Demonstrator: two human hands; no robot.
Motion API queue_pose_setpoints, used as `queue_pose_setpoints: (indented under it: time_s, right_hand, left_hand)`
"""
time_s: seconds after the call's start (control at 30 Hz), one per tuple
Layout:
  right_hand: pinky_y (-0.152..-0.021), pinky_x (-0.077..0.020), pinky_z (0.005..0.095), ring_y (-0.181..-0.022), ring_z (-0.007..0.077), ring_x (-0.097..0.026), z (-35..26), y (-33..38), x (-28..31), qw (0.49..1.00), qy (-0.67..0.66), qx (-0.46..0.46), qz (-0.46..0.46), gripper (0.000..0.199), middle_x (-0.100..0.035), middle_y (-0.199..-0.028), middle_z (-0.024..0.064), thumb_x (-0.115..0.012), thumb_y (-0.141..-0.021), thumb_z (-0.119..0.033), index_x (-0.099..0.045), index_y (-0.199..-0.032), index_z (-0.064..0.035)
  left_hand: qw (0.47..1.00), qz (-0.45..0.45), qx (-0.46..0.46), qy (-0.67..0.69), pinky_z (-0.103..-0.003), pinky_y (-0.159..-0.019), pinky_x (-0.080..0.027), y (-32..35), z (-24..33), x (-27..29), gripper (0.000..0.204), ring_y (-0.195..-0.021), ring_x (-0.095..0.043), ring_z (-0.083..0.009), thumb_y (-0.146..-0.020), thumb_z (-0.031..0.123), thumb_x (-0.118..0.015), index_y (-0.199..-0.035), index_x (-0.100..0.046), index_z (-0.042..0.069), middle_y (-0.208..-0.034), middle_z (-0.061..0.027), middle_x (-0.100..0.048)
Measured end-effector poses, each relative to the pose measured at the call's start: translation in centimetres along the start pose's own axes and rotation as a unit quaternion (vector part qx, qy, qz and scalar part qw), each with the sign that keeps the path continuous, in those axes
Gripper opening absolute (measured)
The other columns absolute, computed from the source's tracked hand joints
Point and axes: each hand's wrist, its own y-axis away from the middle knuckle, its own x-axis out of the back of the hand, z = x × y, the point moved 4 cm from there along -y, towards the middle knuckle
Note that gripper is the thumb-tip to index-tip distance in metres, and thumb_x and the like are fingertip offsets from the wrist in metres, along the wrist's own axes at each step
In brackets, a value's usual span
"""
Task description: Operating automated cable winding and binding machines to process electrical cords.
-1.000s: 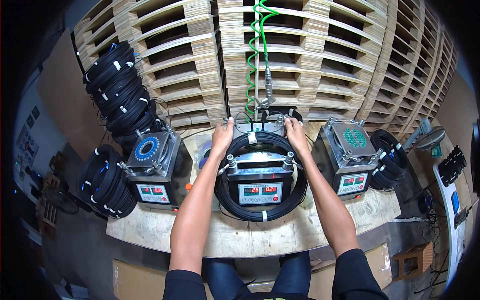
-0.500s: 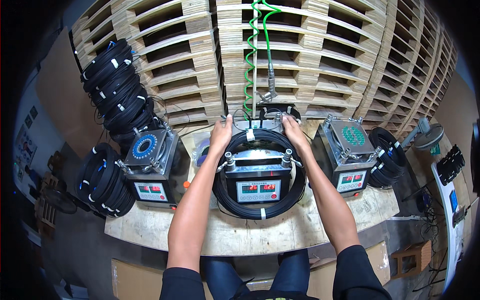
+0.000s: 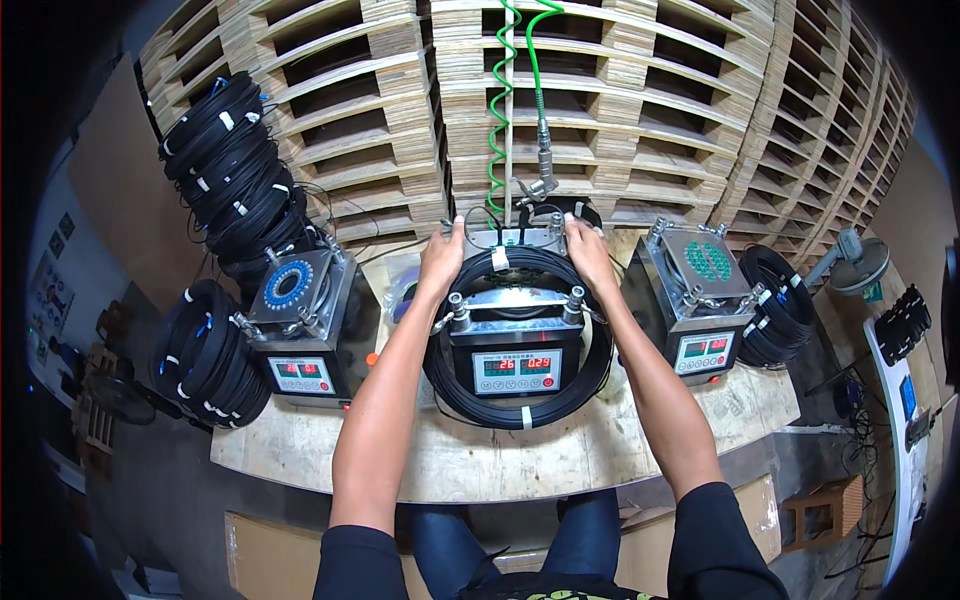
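A coil of black cable (image 3: pixel 440 385) with white ties hangs around the middle polishing machine (image 3: pixel 465 352), a metal-topped box with a lit red and green display. My left hand (image 3: pixel 441 262) is closed at the far left corner of this machine, thumb upward. Across from it, my right hand (image 3: pixel 590 258) is closed at the far right corner. Thin black cable ends loop up between the two hands, above the metal plate (image 3: pixel 482 239) at the back. What the fingers grip is too small to make out.
Similar machines stand at left (image 3: pixel 322 345) and right (image 3: pixel 678 315), carrying blue and green connector rings. Stacked black cable coils (image 3: pixel 230 165) rise at the left; more coils (image 3: pixel 778 300) lie at the right. Wooden pallets (image 3: pixel 610 100) fill the back. A green air hose (image 3: pixel 533 65) with a nozzle hangs centrally.
Both hands stay at the back corners of the middle machine, with only slight finger movement. The view has shifted a little, and the side machines' displays read differently.
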Motion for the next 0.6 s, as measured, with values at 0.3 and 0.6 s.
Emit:
queue_pose_setpoints:
  time_s: [0.3,0.6]
  right_hand:
    - [-0.076,-0.0469,0.0289,-0.078,0.0154,-0.057,2.2,-0.6,-0.7,0.966,-0.235,-0.049,-0.094,0.056,-0.065,-0.107,0.0066,-0.041,-0.103,-0.051,-0.055,-0.133,-0.0060]
    - [-0.078,-0.0505,0.0407,-0.075,0.0288,-0.069,0.3,-0.1,0.2,0.997,-0.076,-0.022,0.020,0.066,-0.069,-0.086,0.0179,-0.038,-0.100,-0.057,-0.055,-0.130,-0.0001]
  left_hand:
    - [0.997,0.059,0.019,-0.040,-0.044,-0.111,-0.036,1.7,1.8,0.1,0.091,-0.131,-0.046,-0.0450,-0.093,0.066,-0.045,-0.144,-0.036,-0.009,-0.135,-0.0352,-0.051]
    - [1.000,-0.016,-0.003,0.022,-0.042,-0.113,-0.033,-0.6,0.0,-0.6,0.095,-0.137,-0.040,-0.0415,-0.093,0.070,-0.041,-0.143,-0.038,-0.010,-0.142,-0.0339,-0.044]
